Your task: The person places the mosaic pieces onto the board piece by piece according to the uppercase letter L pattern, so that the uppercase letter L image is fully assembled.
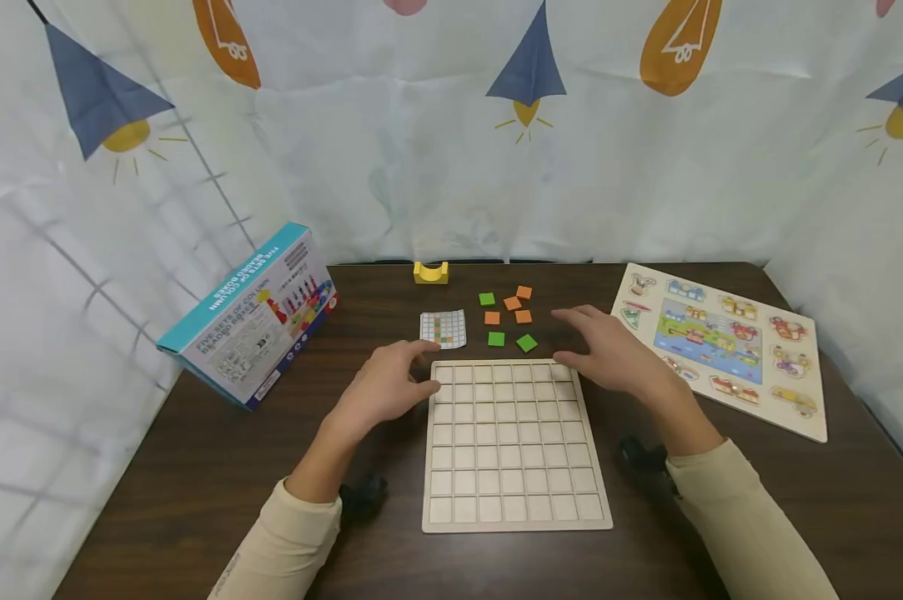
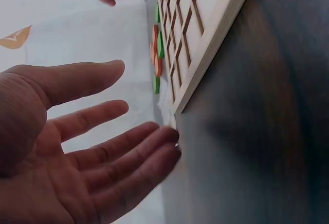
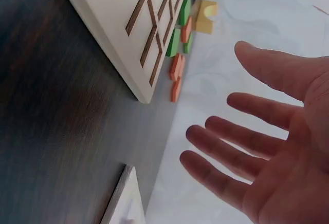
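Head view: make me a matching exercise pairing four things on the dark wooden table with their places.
1. large pale wooden grid board
2. small white paper grid card
3. yellow block with curved hollow
4. blue-and-white cardboard box

A. directly beyond the card
B. left of the left hand
C. just beyond the board's far left corner
D. between the cream sleeves

Pairs: 1-D; 2-C; 3-A; 4-B.

A pale gridded board (image 1: 509,457) lies flat near green and orange tiles (image 1: 523,317).
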The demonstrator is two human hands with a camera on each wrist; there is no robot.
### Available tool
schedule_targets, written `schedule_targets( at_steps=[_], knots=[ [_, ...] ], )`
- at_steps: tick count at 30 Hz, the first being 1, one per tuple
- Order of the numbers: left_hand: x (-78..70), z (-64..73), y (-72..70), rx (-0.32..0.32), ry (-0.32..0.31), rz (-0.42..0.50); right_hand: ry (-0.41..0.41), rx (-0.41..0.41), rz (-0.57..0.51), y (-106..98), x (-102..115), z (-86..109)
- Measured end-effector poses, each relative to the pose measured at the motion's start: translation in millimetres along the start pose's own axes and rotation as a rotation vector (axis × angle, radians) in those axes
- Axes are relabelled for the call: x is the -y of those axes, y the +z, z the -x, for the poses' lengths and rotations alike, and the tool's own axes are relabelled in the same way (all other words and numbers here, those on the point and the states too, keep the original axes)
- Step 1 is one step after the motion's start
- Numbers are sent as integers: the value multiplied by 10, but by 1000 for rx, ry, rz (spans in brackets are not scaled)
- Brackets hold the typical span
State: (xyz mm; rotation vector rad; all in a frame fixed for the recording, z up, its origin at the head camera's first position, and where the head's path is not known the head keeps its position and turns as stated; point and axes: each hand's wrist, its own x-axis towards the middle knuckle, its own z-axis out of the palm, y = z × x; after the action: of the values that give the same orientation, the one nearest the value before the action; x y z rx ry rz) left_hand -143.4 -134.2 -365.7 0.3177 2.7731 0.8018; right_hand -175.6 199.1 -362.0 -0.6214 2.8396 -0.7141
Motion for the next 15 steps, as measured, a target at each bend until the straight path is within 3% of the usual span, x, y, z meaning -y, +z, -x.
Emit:
schedule_targets(
  at_steps=[5,15],
  knots=[
    [24,-36,76,42,-73,139,-36,17,0,-5,-31,-115],
    [56,-123,185,57,-197,279,-45,52,-54,12,-108,-355]
  ],
)
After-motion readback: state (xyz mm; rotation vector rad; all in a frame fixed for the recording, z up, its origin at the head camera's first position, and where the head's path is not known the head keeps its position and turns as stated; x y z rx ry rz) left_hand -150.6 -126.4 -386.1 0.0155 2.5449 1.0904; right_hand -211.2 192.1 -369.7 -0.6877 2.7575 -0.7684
